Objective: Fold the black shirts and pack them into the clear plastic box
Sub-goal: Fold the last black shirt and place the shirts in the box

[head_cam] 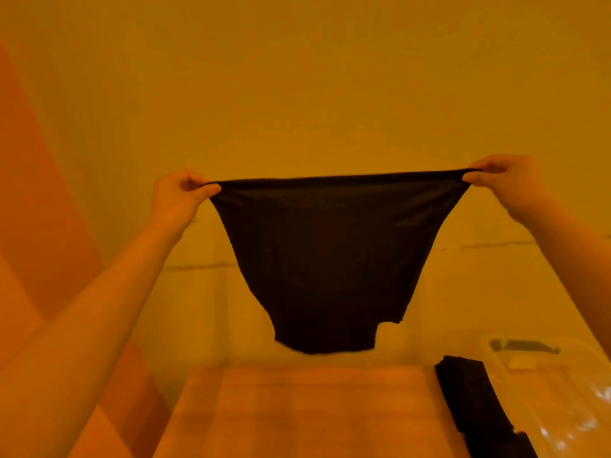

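A black shirt [334, 256] hangs in the air in front of me, stretched wide along its top edge. My left hand [180, 198] pinches the left corner of that edge, and my right hand [499, 181] pinches the right corner. The shirt's lower end dangles just above the far edge of the wooden table [297, 414]. Another black shirt [469, 398], folded, lies on the table at the right. The clear plastic box [555, 391] stands beside it at the far right, partly cut off by the frame.
A plain wall fills the background behind the held shirt. Everything is tinted orange-yellow. A dark handle or clip shows on the box's far rim.
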